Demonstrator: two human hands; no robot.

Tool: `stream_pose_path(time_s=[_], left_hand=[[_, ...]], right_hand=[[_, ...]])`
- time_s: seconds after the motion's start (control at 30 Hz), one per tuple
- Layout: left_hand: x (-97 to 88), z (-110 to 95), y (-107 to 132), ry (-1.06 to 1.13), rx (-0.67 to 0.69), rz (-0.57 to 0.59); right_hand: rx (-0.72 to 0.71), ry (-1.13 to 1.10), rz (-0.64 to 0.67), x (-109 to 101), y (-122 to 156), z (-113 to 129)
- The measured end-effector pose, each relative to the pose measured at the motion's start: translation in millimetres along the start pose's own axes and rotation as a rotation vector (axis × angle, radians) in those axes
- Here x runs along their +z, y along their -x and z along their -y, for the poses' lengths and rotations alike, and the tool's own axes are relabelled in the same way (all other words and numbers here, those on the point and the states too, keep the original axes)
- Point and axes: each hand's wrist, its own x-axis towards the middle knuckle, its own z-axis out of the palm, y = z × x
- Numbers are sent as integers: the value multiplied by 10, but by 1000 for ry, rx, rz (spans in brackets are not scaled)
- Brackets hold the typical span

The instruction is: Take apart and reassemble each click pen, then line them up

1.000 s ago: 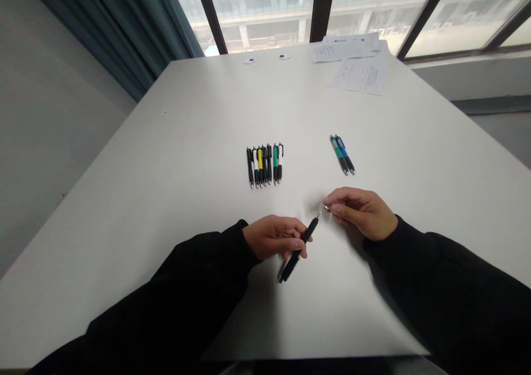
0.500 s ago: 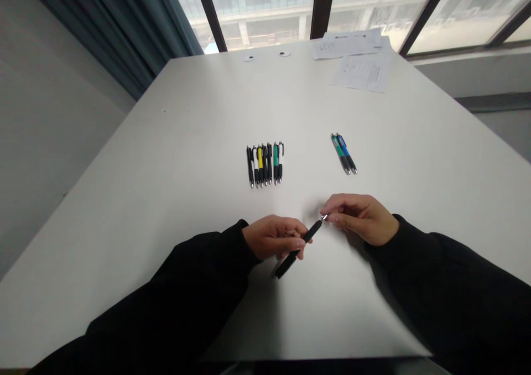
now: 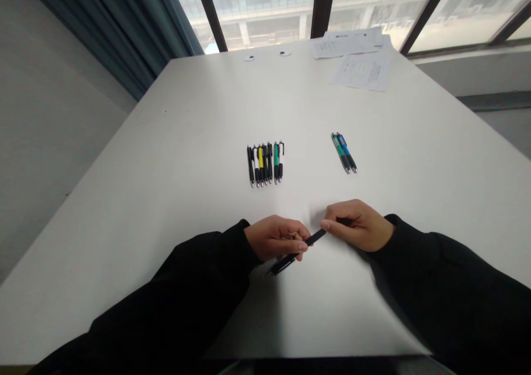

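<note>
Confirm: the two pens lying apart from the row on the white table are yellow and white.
No: the head view shows those two click pens with green and blue barrels, not yellow and white. They do lie apart from the row of pens.

The right hand (image 3: 359, 227) has moved onto the black pen's (image 3: 316, 237) far end, and the pen now slants flatter

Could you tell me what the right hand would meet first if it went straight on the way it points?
The black pen comes first: the right hand seems to touch its end, though depth is unclear.
</note>
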Motion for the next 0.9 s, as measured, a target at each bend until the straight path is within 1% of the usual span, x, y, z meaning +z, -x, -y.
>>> stream_pose_path(time_s=[0.07, 0.17, 0.23, 0.33, 0.4, 0.43, 0.57, 0.7, 0.83, 0.9], left_hand=[[11, -22, -1, -17, 0, 10], [12, -42, 0, -16, -9, 13], [4, -44, 2, -3, -13, 4], [-7, -37, 4, 15, -3, -15], [-12, -28, 2, 14, -4, -22], [-13, -21, -1, 8, -9, -19], [-16, 3, -9, -7, -9, -2], [-14, 4, -6, -16, -3, -19], [-13, 19, -5, -4, 1, -5], [-16, 37, -8, 2, 9, -6]], right_hand=[[-23, 86, 19, 1, -18, 2], [-8, 88, 58, 2, -25, 4], [-5, 49, 43, 3, -8, -2], [10, -91, -21, 8, 28, -21], [26, -153, -27, 11, 37, -31], [27, -144, -14, 11, 35, -32], [-3, 11, 35, 10, 10, 3], [-9, -21, -9, 9, 15, 25], [-32, 14, 44, 8, 22, -2], [-56, 27, 40, 11, 23, -4]])
